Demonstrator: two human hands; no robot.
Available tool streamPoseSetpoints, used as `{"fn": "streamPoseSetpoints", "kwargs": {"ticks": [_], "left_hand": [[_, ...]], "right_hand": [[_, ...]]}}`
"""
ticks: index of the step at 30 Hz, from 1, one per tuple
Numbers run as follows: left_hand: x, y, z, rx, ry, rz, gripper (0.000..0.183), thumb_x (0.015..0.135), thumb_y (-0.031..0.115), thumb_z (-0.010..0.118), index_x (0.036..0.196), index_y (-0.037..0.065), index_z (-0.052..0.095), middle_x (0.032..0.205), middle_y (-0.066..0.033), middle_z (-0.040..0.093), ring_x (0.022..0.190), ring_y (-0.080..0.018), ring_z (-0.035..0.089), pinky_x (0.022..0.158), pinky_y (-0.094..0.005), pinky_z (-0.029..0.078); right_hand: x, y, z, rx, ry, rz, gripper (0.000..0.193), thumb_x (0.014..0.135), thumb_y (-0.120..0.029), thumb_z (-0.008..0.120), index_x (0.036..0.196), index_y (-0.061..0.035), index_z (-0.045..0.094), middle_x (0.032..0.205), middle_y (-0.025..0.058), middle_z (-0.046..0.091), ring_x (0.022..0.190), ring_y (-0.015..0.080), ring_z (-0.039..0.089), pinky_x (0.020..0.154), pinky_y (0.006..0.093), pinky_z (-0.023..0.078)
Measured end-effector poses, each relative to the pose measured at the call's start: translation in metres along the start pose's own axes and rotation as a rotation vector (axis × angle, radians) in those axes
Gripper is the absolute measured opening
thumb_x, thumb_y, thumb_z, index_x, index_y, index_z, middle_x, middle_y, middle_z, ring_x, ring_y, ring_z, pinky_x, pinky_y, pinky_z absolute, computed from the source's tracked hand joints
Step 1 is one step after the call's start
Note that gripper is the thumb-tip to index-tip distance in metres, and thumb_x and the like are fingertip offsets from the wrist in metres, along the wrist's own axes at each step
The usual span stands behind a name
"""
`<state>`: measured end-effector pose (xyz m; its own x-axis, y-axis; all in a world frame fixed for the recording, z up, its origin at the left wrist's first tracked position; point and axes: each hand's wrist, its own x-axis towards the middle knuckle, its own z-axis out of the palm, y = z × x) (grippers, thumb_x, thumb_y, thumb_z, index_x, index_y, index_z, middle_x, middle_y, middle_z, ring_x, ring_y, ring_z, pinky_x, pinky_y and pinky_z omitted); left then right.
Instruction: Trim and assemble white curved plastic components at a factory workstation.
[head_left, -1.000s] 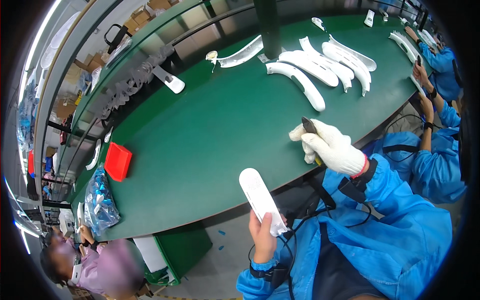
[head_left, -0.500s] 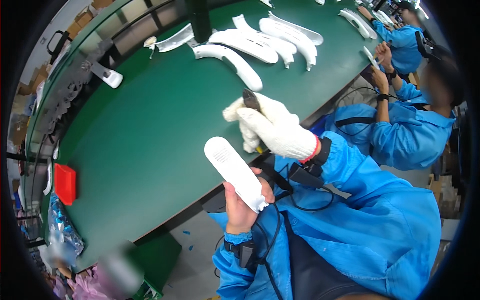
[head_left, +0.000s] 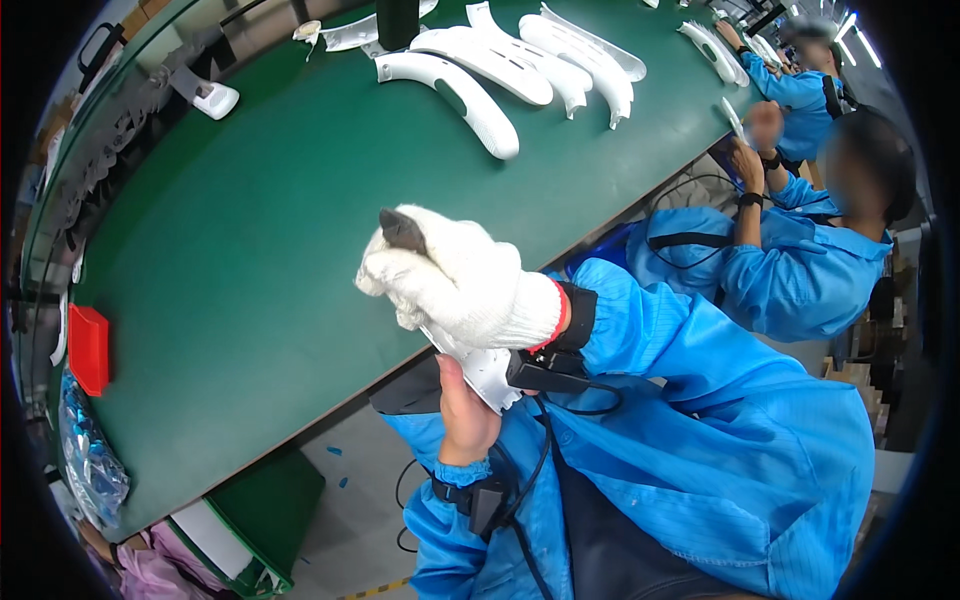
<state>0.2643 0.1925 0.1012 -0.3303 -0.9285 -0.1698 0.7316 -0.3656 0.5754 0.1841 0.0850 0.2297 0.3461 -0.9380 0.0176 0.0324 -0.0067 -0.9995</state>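
Observation:
My left hand, bare, is closed around the lower part of a long white plastic shell above the table's near edge. The shell's upper part is hidden behind my right hand, which wears a white knit glove with a red cuff. That gloved hand is curled into a fist around a tool, whose dark tapered end sticks out on top. The rest of the tool is covered by the glove, so its kind is unclear. Whether the tool touches the shell cannot be seen.
Several curved white shells lie across the far part of the green table. A red bin and a clear plastic bag are at the left edge. To the right sit co-workers in blue. A dark post stands at the back.
My gloved right hand has moved left and down, from beyond the shell to over it. The shell's smooth perforated face, visible before, is now largely covered. The whole view has shifted slightly.

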Motion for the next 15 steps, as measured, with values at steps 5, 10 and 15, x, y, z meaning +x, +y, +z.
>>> {"fn": "streamPoseSetpoints", "kwargs": {"ticks": [5,10,15], "left_hand": [[0.012,0.005,0.012,-0.267,0.191,0.039,0.065,0.101,0.056,0.03,0.143,0.007,0.035,0.13,-0.0092,0.055,0.111,-0.0253,0.059,0.089,-0.0407,0.051],[0.015,0.007,-0.001,-0.213,0.026,0.095,0.06,0.101,0.053,0.035,0.14,0.007,0.039,0.126,-0.0081,0.057,0.106,-0.0224,0.059,0.085,-0.0367,0.05],[0.01,0.007,-0.003,-0.128,0.049,0.098,0.059,0.101,0.054,0.036,0.135,0.007,0.043,0.116,-0.0083,0.061,0.094,-0.0214,0.061,0.078,-0.0341,0.05]], "right_hand": [[-0.001,0.002,0.001,-0.03,0.008,0.022,0.021,0.098,-0.021,0.052,0.099,-0.0005,0.055,0.084,0.0066,0.062,0.062,0.0085,0.056,0.056,0.0241,0.048],[0.0,0.001,0.005,0.016,0.033,0.024,0.025,0.097,-0.024,0.053,0.102,0.0001,0.054,0.084,0.0069,0.063,0.061,0.0088,0.055,0.056,0.0248,0.048],[-0.001,0.001,0.006,-0.118,-0.015,0.063,0.032,0.097,-0.029,0.054,0.106,0.001,0.053,0.084,0.0076,0.065,0.057,0.009,0.054,0.054,0.0252,0.048]]}}
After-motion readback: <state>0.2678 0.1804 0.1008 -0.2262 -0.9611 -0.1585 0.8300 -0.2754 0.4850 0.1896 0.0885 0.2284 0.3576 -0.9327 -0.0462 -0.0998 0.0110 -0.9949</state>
